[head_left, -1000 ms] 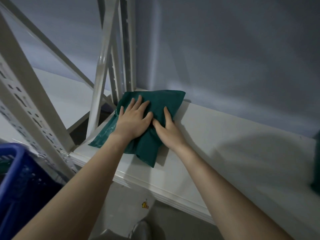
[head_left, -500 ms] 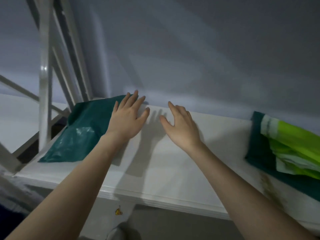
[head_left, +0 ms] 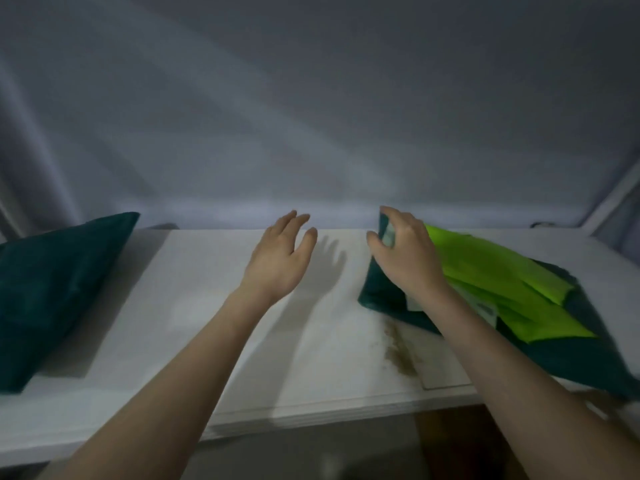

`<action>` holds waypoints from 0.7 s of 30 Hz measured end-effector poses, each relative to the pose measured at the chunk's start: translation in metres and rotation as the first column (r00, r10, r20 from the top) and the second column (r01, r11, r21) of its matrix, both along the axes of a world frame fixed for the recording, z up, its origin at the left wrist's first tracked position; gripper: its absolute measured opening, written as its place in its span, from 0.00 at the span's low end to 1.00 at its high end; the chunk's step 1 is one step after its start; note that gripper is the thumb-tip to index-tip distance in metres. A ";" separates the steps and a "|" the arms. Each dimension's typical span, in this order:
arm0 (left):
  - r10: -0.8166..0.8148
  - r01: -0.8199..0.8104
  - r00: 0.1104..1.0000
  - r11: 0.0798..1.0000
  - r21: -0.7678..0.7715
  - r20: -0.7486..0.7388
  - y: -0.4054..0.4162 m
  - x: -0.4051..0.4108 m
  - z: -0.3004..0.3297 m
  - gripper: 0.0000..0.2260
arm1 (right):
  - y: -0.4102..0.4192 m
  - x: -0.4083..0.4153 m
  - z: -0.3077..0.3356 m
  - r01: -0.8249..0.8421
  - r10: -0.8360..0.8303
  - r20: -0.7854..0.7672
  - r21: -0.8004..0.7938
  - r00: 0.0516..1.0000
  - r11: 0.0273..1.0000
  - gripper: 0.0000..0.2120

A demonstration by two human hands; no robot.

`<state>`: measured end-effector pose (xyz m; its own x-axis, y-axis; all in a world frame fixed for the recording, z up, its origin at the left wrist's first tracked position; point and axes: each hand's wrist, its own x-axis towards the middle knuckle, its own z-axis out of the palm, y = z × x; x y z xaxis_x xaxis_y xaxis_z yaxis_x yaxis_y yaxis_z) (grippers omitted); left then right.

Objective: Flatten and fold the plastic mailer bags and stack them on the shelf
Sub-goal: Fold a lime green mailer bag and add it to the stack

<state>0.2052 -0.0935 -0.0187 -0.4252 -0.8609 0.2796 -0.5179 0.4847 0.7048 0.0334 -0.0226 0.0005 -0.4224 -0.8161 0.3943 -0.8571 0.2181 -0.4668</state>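
Behind the stained white shelf, a grey wall.

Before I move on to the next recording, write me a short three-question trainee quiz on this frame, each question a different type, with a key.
1. True or false: the left hand is holding a bag.
2. Which colour lies on top of the pile under the right hand? A red, B lime green, C white.
3. Fill in: the folded dark teal bag lies at the shelf's ____ end.

Key:
1. False; it hangs open above the bare shelf.
2. B; the lime green bag lies on a dark teal bag.
3. Left.
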 end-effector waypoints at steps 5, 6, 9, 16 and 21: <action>-0.158 0.154 0.987 0.981 0.119 0.028 0.023 -0.063 -0.031 0.20 | 0.038 -0.070 -0.014 0.103 -0.104 0.015 0.061 0.994 0.993 0.25; -0.189 0.181 0.981 0.973 0.144 0.040 0.027 -0.075 -0.038 0.19 | 0.044 -0.080 -0.019 0.123 -0.125 0.018 0.083 0.992 0.989 0.25; -0.284 0.275 0.959 0.931 0.242 0.004 0.037 -0.109 -0.053 0.18 | 0.057 -0.105 -0.035 0.168 -0.173 0.019 0.148 0.985 0.975 0.25; -0.307 0.298 0.951 0.904 0.307 -0.020 0.037 -0.162 -0.063 0.21 | 0.065 -0.129 -0.062 0.180 -0.179 -0.022 0.208 0.984 0.962 0.23; -0.220 0.234 0.971 0.948 0.214 -0.089 0.036 -0.180 -0.057 0.28 | 0.064 -0.132 -0.068 0.206 -0.196 -0.072 0.183 0.978 0.961 0.21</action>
